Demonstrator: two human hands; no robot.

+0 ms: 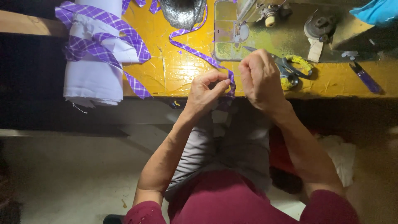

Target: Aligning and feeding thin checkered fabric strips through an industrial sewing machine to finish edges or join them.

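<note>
Both hands meet at the near edge of the table (178, 79), the left hand (205, 92) just left of the right hand (259, 79), a fabric strip (195, 52) between them. The strip runs back across the table toward its far edge. Scissors (292, 68) lie just right of the right hand. Behind them sits the sewing machine base (290, 37). A folded cloth bundle (97, 54) overhangs the table's left near corner.

Two bare forearms reaching forward from dark red sleeves, left hand (206, 92) curled with thumb and fingertips pinched together, right hand (258, 76) just beside it in a loose fist, knuckles up, wrists bent slightly inward, hands nearly touching.
</note>
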